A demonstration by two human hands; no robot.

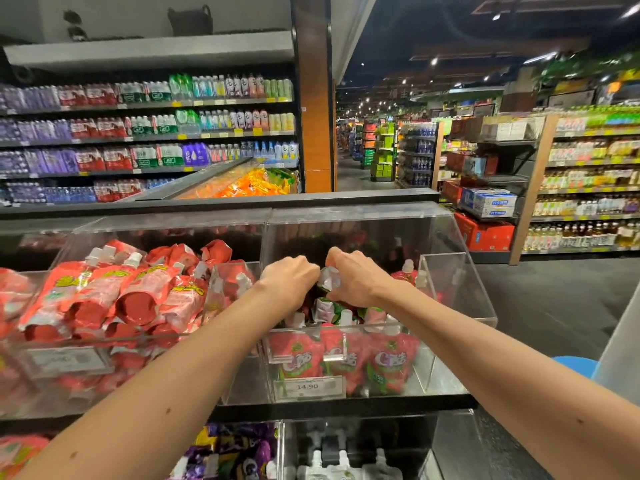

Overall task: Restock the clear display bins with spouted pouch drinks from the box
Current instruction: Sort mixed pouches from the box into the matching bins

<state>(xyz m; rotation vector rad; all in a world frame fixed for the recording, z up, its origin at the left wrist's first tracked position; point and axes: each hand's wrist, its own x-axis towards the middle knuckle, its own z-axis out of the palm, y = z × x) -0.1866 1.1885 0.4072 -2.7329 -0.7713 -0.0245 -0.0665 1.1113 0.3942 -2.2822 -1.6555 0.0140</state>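
Note:
Both my hands reach into the right-hand clear display bin [460,289]. My left hand [289,278] and my right hand [353,277] have curled fingers gripping spouted pouch drinks [327,308] between them, over the pile. Red and green pouches [389,362] with white caps stand against the bin's front wall. The neighbouring clear bin [62,344] on the left is heaped with red spouted pouches [138,292]. The box is not in view.
A price tag reading 14.90 [308,386] sits on the bin front. Lower bins hold purple pouches [239,452] and white-capped pouches [346,462]. Bottle shelves [149,133] stand behind, an aisle floor [554,299] to the right, red cartons [485,233] beyond.

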